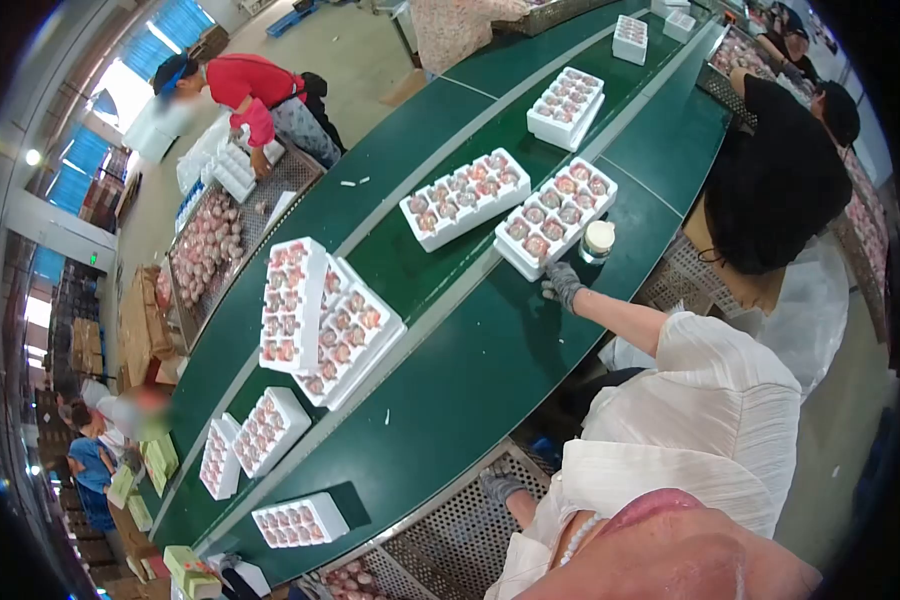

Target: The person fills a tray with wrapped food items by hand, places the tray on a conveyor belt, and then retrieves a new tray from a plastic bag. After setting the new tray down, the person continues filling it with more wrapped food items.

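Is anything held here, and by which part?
Cannot be told: the right hand is at the near end of a white tray, grip unclear; the left hand shows nothing held.

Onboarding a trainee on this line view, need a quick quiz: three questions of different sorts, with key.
1. Multiple choice: what colour is the tabletop? a) red b) green c) yellow
2. True or false: the lidded jar stands inside a tray.
3. Short answer: which of the camera wearer's hands is nearer the white tray beside that jar?

Key: 1 b; 2 false, it stands on the tabletop, beside the white tray; 3 the right hand.
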`<state>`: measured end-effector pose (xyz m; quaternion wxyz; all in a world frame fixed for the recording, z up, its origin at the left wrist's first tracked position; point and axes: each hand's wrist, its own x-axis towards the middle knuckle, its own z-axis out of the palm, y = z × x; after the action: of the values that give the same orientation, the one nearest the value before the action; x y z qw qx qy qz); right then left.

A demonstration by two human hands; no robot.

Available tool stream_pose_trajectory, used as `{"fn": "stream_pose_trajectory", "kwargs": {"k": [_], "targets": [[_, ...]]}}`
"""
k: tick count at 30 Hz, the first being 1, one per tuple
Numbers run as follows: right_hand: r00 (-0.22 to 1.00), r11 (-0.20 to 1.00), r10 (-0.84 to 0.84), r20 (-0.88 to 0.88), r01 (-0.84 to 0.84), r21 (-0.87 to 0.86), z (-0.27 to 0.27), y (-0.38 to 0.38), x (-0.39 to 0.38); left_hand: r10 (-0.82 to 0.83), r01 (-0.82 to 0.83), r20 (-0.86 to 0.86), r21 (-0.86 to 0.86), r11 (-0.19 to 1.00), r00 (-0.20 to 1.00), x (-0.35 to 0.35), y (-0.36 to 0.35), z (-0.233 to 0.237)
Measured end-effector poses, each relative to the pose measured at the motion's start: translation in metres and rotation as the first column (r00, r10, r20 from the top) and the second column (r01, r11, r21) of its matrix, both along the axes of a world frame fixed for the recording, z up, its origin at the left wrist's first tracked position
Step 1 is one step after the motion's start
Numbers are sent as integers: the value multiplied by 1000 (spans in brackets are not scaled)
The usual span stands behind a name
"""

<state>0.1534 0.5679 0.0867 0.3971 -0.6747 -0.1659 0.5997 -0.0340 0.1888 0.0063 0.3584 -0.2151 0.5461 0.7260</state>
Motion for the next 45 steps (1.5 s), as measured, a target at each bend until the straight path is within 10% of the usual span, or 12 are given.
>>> {"fn": "stream_pose_trajectory", "kwargs": {"k": [5, 8, 10, 11, 12, 13, 15, 18, 27, 40, 45], "targets": [[888, 991, 58, -456, -106, -81, 8, 3, 4, 11, -18, -175, -38, 999, 984, -9, 13, 9], [788, 723, 615, 28, -578, 379, 95, 4, 21, 8, -21, -327, -36, 999, 945, -17, 31, 22], [704, 612, 355, 615, -672, 416, 109, 46, 53, -4, -6, -432, -22, 1000, 902, -21, 53, 36], [918, 590, 325, 229, -386, 709, 62, 86, 82, -13, 8, -477, -11, 1000, 879, -23, 65, 41], [861, 630, 188, 473, -475, 614, 83, 100, 102, -29, 35, -503, 2, 999, 864, -23, 82, 47], [723, 681, 61, 689, -534, 501, 106, 115, 121, -26, 46, -524, 25, 999, 852, -24, 97, 50], [48, 880, 3, 999, -474, 20, 63, 180, 184, -158, 186, -525, 0, 983, 836, -20, 128, 58], [44, 839, 376, 926, -439, -320, 53, 191, 231, -340, 368, -488, -42, 929, 804, -1, 183, 74], [-28, 610, 612, 790, -618, -495, 52, 175, 191, -667, 710, -248, 178, 681, 702, 48, 309, 52], [172, 367, 761, 626, -909, -196, 68, 182, 124, -770, 769, -51, -48, 638, 636, 48, 347, 40], [243, 313, 821, 517, -948, -50, 54, 153, 73, -555, 514, -140, -247, 821, 820, 41, 311, 58]]}}
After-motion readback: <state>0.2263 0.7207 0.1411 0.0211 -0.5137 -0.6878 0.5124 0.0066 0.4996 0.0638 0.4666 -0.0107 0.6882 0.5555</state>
